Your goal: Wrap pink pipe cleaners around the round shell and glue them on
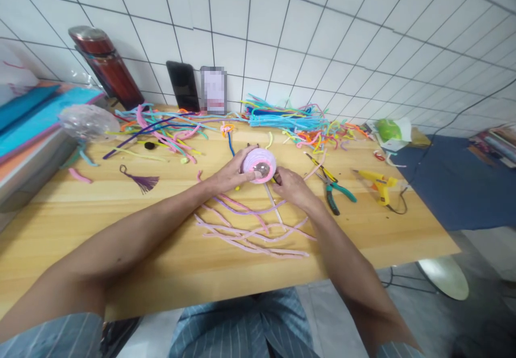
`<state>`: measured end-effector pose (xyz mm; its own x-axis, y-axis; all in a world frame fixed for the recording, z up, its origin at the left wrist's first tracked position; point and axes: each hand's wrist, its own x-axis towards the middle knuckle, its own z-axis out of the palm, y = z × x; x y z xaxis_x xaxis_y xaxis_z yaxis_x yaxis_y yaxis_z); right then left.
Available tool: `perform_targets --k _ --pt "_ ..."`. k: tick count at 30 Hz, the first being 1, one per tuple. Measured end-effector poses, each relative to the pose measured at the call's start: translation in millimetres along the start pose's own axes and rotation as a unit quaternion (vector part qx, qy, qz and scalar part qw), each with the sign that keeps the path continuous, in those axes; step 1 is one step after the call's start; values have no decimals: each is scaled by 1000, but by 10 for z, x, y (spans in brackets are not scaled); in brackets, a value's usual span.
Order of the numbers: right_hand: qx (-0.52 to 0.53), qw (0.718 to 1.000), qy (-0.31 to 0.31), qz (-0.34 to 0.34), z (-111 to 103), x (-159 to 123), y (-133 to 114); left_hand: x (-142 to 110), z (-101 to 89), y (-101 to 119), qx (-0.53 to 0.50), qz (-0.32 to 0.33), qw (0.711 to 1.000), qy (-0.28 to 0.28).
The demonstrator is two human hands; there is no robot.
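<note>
My left hand is closed around a round lilac piece wound from pipe cleaner, with its thumb on the front. A pink ring circles the shiny see-through middle of this piece. Close against its right side, my right hand has its fingers bent together. A small dark bit shows at those fingertips, too small to name. Beneath both hands lie several loose pink and lilac pipe cleaners and a thin pale stick. Green-handled pliers and a yellow-handled cutting tool rest to the right of my right hand.
Bundled blue pipe cleaners and tangled coloured ones line the wall. Two phones lean there beside a red flask. A yellow glue gun with a cord lies right; a purple tassel lies left.
</note>
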<state>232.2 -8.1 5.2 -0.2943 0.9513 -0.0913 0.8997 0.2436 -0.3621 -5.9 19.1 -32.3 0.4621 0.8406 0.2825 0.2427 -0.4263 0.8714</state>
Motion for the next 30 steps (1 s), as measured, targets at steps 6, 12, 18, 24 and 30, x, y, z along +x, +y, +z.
perform_targets --k 6,12,18,24,30 --pt "25 999 29 -17 -44 -25 36 5 -25 38 -10 0 1000 -5" --pt "-4 999 25 37 -202 -140 -56 6 4 -7 3 6 1000 14" --pt "-119 990 -67 37 -169 -220 -293 5 20 -53 -18 7 1000 24" --pt "-145 984 -93 41 -141 -255 -340 -3 25 -56 -22 2 999 23" --pt "-140 984 -102 47 -186 -235 -283 -20 30 -1 -9 -3 1000 29"
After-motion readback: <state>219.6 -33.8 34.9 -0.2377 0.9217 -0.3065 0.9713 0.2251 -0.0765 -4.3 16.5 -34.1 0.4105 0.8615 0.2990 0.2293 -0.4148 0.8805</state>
